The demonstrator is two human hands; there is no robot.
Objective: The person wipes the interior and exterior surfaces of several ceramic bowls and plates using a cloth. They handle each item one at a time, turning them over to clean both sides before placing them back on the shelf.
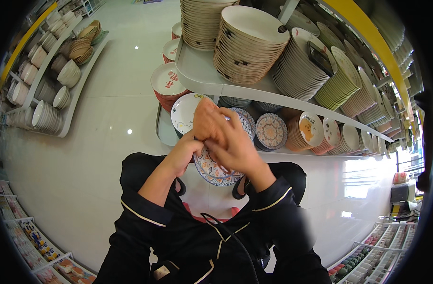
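Note:
An orange cloth (206, 120) is bunched between my two hands, above stacked plates at the shelf's edge. My left hand (183, 151) has its thumb and fingers closed on the lower left part of the cloth. My right hand (234, 143) lies over the cloth from the right, fingers bent around it and slightly blurred. Beneath my hands are patterned plates (220, 179) with a blue zigzag rim, partly hidden by them. Just beyond, a white plate with a small bow design (182, 113) rests on the lower shelf, partly covered by the cloth.
Tall stacks of cream plates (250, 46) stand on the upper shelf (237, 88), a dark phone-like device (320, 58) among the plates. Bowls and plates with a bear design (310, 129) line the lower shelf. Another rack of dishes (69, 106) is at left, and a red stool (191, 213) is beneath me.

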